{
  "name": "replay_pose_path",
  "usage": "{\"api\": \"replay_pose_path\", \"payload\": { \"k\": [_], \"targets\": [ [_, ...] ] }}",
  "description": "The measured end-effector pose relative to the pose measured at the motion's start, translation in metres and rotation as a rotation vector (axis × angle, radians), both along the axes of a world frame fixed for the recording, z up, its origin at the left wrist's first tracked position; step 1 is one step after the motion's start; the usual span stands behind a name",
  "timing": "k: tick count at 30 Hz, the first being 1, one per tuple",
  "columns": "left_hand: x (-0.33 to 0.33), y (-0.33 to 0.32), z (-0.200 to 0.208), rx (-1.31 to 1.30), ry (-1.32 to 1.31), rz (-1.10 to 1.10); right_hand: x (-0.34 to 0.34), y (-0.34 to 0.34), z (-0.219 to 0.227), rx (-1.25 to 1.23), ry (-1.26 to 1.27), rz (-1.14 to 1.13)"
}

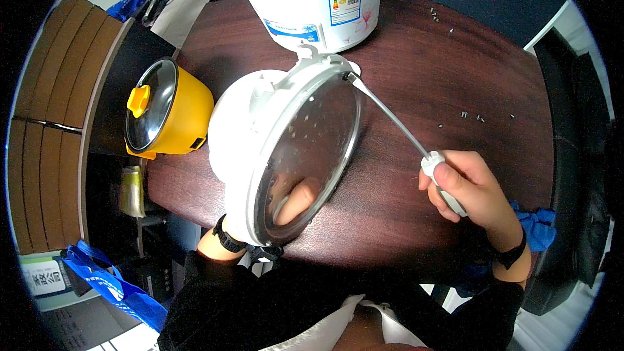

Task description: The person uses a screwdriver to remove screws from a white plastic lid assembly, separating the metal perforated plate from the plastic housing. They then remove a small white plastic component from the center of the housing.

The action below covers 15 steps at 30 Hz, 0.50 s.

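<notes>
Tilted up on its edge above the table is a white rice cooker lid (311,136), its shiny dark inner face turned to the right. My left hand (296,203) grips the lid low down; the white rim hides most of the hand, and a finger or its reflection shows on the inner face. In my right hand (469,185) is a screwdriver (393,119) with a white and grey handle, my fingers wrapped around it. Its tip meets the lid's upper right rim, at a small dark spot. Behind the lid stands the white rice cooker body (305,10), open at the top.
A yellow pot (188,110) with a dark lid lies tilted at the table's left. Several small screws (480,118) are scattered on the right of the brown table (403,214), more at the far right. Shelves, blue bags (117,286) and a black seat (572,156) flank the table.
</notes>
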<state>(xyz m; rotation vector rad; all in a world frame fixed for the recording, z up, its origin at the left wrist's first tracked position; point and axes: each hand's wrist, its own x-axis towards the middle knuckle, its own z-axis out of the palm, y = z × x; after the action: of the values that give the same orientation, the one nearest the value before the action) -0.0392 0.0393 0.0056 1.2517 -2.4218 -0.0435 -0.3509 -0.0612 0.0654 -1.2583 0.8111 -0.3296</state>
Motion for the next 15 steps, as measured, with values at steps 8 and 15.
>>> {"api": "replay_pose_path", "payload": {
  "k": [8, 15],
  "targets": [
    [-0.011, 0.003, 0.011, 0.392, 0.464, 0.198, -0.005, 0.005, 0.005, -1.128, 0.490, -0.239],
    [-0.016, 0.002, 0.012, 0.536, 0.731, 0.239, -0.006, 0.000, 0.009, -1.017, 0.429, -0.214]
  ]
}}
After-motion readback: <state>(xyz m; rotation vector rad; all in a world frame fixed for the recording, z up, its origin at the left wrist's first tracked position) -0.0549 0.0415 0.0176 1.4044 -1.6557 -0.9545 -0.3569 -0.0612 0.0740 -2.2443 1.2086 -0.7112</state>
